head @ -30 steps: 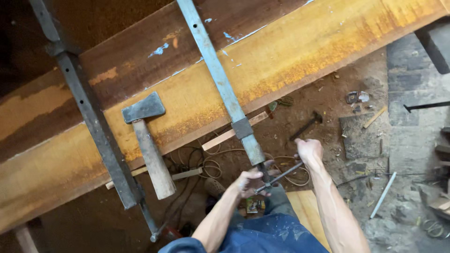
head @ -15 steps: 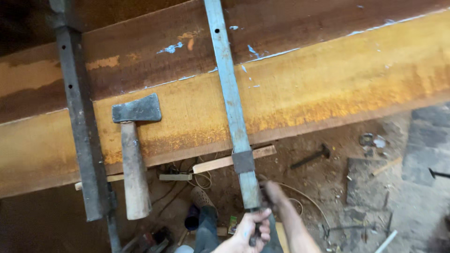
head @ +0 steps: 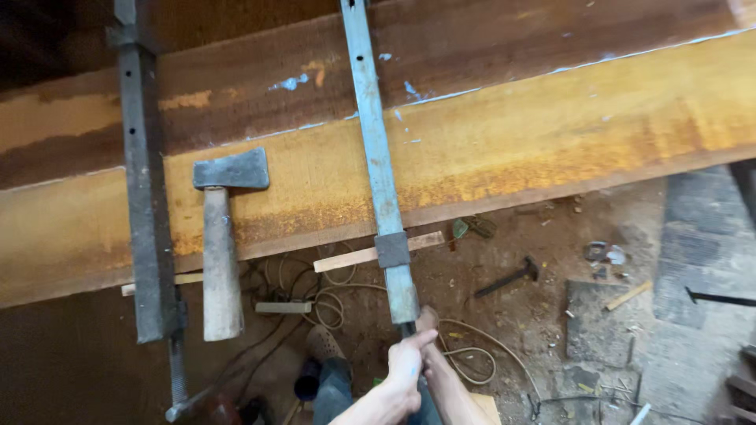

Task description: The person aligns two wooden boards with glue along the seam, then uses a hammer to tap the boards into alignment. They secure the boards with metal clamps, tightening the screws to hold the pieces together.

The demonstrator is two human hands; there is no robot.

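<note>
Both hands are working together at the near end of a long pale-blue bar clamp (head: 378, 157), which is running straight away from them across the edge of a wide orange-brown plank (head: 551, 134). The left hand (head: 405, 370) is wrapping its fingers around the part of the clamp just below the bar's end, thumb lying up along it, and it is sitting on top of the right hand (head: 431, 354), which is gripping the same spot from underneath; only the right hand's thumb tip and forearm are showing, so how its fingers are closing cannot be told. Just beyond the hands, a dark sliding jaw block (head: 391, 249) is sitting on the bar, touching the plank's near edge beside a thin wooden strip (head: 378, 252). Well off to the left of the hands, a hammer (head: 224, 236) with a grey steel head and pale wooden handle is lying on the plank, its handle hanging out over the near edge. Farther left still, a second, darker bar clamp (head: 146, 197) is crossing the plank, its screw handle pointing down toward the floor. Below the hands, loops of cord (head: 339, 299) are lying on the dirt floor (head: 512, 330), and to the right of them a small dark hammer (head: 510, 277) is resting in the dust.
</note>
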